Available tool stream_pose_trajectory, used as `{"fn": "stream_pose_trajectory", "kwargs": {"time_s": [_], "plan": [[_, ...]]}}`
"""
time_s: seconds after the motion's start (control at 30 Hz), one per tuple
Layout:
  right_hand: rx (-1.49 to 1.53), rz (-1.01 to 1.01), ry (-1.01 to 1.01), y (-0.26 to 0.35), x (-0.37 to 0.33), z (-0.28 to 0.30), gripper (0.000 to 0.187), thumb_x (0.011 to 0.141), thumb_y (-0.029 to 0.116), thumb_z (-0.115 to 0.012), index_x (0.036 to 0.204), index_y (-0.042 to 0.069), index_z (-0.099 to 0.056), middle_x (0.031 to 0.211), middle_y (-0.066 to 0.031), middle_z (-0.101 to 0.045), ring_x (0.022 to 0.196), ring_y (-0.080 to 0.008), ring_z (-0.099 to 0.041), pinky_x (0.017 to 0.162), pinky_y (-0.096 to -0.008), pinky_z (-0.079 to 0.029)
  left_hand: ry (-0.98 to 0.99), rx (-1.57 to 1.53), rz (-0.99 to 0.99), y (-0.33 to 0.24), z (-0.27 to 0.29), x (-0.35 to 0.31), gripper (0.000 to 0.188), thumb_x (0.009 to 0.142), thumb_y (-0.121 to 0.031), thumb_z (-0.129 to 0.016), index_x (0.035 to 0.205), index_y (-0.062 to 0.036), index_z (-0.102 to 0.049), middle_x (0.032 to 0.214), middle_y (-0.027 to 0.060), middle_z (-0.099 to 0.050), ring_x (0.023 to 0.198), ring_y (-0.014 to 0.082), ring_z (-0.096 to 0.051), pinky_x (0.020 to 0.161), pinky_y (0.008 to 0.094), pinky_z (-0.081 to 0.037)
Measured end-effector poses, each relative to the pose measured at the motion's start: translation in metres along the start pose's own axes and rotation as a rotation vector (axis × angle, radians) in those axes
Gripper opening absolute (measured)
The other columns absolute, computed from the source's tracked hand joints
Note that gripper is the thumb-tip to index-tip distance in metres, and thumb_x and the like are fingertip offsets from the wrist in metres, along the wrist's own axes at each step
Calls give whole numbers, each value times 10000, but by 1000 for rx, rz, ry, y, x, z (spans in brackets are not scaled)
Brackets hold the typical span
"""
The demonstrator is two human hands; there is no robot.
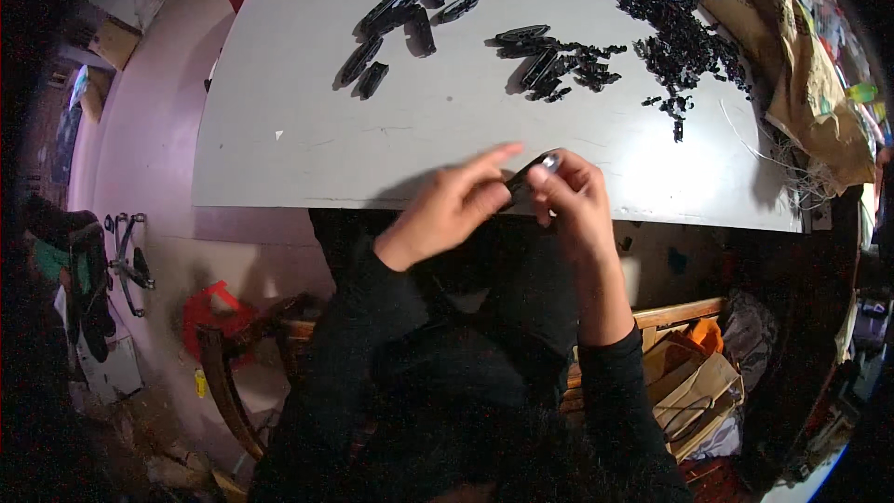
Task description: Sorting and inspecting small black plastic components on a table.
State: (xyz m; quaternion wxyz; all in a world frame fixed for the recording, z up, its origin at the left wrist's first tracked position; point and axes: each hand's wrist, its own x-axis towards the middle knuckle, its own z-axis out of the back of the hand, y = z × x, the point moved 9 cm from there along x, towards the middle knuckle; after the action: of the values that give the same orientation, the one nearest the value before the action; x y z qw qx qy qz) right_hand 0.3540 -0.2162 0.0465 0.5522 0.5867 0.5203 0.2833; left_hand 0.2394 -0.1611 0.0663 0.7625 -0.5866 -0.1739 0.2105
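Observation:
Just over the table's near edge, my right hand [577, 194] grips a slim black plastic part [523, 174] between thumb and fingers. A small shiny spot shows at its upper end. My left hand [449, 207] meets the part's lower end with its thumb, closed lightly on it, while the index finger sticks out above. Both hands are slightly blurred, and the fingers cover much of the part. Farther off lie a group of long black plastic pieces [424, 31] at the left and a mixed group of long and small black pieces [538, 67] in the middle.
A large heap of small black parts [684, 51] covers the white table's [307, 163] far right, beside a crumpled brown paper sack [792, 65]. Thin pale strands [808, 177] hang near the right edge. Below are a wooden chair [228, 382] and a cardboard box [698, 382].

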Motion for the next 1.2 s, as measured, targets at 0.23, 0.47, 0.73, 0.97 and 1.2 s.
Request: {"fn": "stream_pose_trajectory", "kwargs": {"time_s": [0.23, 0.47, 0.73, 0.97, 1.2], "plan": [[132, 201, -227, 23, 50, 61, 127, 794, 68, -499, 914, 30, -518, 708, -15, -490, 633, -109, -478, 575, -238, -395, -651, 1091, -199, -1, 106, -1, 298, 806, -112, -589, 1088, -30, -543, 1115, 127, -509, 1047, 309, -448, 882, 417, -375], [-809, 352, -283, 50, 75, 51, 152, 784, 44, -531, 932, 21, -555, 629, -17, -502, 566, -81, -460, 518, -248, -389, -714, 1129, 1, 28, 143, -49, 279, 845, -146, -534, 1101, -37, -536, 1070, 150, -523, 997, 333, -485, 861, 419, -384], [-1137, 463, -282, 54, 72, 26, 207, 730, 109, -684, 883, 2, -594, 708, -150, -618, 604, -228, -577, 604, -304, -461, -633, 1075, -162, -4, 142, -20, 289, 815, -117, -557, 1102, -88, -544, 1008, 113, -516, 954, 297, -504, 811, 391, -418], [-857, 300, -197, 33, 67, 51, 142, 752, 90, -671, 802, -12, -585, 659, -90, -607, 546, -120, -528, 504, -246, -411, -681, 1108, 239, 43, 189, -43, 121, 850, -109, -505, 965, -82, -532, 913, 128, -551, 869, 334, -548, 730, 407, -448], [-28, -52, -8, 2, 45, 33, 67, 823, 76, -601, 839, 29, -556, 675, -51, -599, 449, -51, -398, 406, -180, -276, -732, 1172, -261, 6, 185, 13, 232, 816, -112, -561, 1043, -71, -536, 1017, 102, -564, 979, 312, -511, 830, 416, -411]]}}
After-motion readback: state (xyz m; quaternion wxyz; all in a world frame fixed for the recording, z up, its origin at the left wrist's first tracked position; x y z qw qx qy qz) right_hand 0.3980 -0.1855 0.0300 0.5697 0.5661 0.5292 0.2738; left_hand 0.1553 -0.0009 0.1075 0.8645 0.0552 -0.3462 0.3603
